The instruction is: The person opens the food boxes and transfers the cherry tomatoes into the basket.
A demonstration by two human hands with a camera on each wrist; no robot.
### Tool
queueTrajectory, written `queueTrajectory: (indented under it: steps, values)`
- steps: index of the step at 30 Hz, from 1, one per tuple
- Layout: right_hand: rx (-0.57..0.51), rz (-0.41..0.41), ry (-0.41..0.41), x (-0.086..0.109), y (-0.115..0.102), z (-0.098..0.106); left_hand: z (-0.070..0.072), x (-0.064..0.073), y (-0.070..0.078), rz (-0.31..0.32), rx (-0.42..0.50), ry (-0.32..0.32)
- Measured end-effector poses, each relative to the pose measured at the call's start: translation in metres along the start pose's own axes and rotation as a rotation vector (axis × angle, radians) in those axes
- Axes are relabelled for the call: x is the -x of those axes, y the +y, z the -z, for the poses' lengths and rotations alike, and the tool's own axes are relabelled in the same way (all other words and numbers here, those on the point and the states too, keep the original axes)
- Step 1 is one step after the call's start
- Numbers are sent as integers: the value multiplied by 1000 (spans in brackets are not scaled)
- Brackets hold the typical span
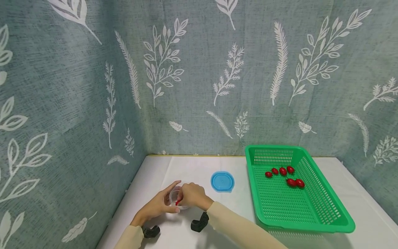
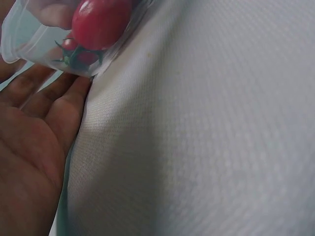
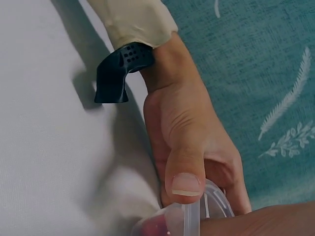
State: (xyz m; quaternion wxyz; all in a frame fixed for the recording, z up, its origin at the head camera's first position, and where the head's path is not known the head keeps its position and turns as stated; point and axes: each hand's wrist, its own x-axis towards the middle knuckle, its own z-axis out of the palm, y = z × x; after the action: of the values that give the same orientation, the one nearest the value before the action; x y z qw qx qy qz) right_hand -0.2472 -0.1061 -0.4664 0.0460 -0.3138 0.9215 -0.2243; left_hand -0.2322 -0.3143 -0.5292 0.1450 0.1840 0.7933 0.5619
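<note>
My left hand holds a small clear plastic cup by its side, thumb near the rim in the right wrist view. From above, my right hand reaches into the cup, its fingers pinching a red cherry tomato. Through the clear wall, the left wrist view shows a large red tomato beside a fingertip. Smaller-looking red tomatoes with green stems lie below it at the cup's bottom. My right fingertips are mostly hidden in the head view.
A blue lid lies on the white tabletop, right of the cup. Farther right stands a green plastic basket holding several cherry tomatoes. A patterned cloth hangs behind and along the left side.
</note>
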Motion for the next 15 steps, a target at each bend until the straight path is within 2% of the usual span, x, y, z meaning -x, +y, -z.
queueTrajectory:
  steps: [8, 15]
  values:
    - [-12, -25, -66, -1, 0, 0, 0, 0, -2, -3, -8, 5]
    - [-142, -22, -88, -3, 5, -1, 1, 0, -1, 3, -7, -6]
